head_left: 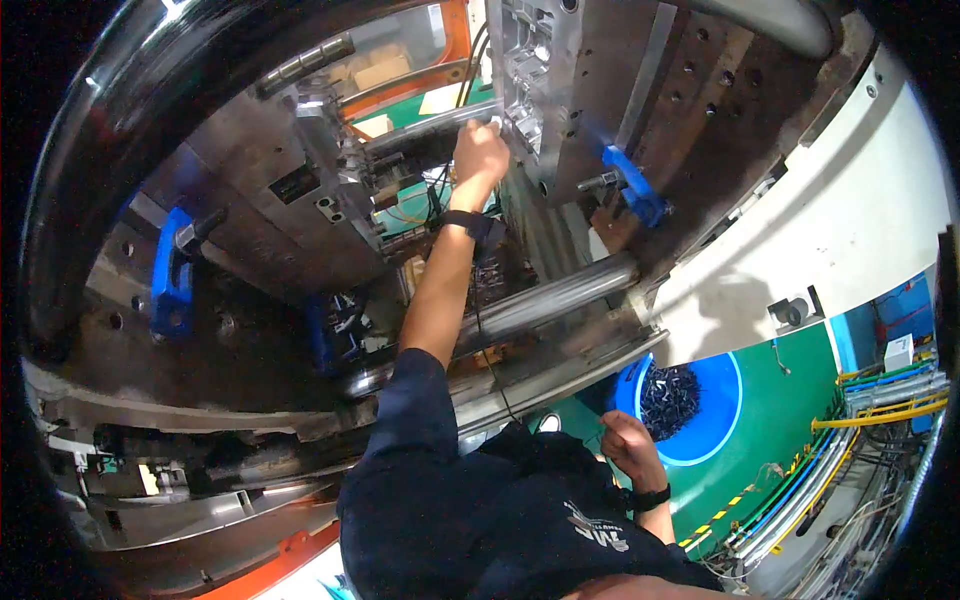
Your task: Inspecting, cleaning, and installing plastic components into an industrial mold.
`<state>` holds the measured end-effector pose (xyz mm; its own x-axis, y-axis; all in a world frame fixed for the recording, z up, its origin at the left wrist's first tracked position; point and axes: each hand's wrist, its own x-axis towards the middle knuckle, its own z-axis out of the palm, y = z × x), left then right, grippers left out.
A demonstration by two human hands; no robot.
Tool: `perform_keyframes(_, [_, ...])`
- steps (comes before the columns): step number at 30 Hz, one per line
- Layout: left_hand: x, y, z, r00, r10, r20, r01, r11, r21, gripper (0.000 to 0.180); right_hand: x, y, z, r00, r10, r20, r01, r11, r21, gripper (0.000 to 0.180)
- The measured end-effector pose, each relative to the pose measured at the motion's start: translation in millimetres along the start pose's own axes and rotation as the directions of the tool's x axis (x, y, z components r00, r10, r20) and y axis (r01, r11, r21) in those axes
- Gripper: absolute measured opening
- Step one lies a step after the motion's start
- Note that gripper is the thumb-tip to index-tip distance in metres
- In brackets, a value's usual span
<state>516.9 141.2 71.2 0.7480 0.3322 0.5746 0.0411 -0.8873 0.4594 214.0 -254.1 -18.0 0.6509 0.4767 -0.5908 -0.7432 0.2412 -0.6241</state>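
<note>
My left hand [481, 155] reaches between the two halves of a large metal mould, its fingers closed. The fingertips are beside the cavity face of the right mould half [545, 95]. Something small and whitish shows at them, too small to name. Across from it stands the left mould half [285, 185], with metal parts on its inner face. Low in front of my body is my right hand [632, 445], its fingers curled inward. What that hand holds, if anything, is hidden. Behind it stands a round blue bin [715, 440] with many small black pieces [668, 400] inside.
Thick steel tie bars [545, 305] cross the machine near my left arm. Blue clamps [635, 187] are bolted to both platens. A white machine cover [810, 235] curves along the right. Hoses and cables [840, 470] run at lower right, over a green floor [790, 400].
</note>
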Motion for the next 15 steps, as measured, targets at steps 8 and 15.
perform_keyframes(8, [37.1, -14.1, 47.8, 0.965, 0.197, -0.175, -0.224, 0.963, -0.152, 0.031, -2.3, 3.8, -6.1, 0.995, -0.007, -0.095, 0.011, 0.999, 0.04, 0.015])
perform_keyframes(15, [50.5, -39.3, 66.3, 0.927, 0.375, 0.006, -0.374, 0.927, -0.02, 0.015, -0.1, 8.6, -9.2, 0.994, -0.009, -0.106, 0.015, 0.998, 0.056, 0.011])
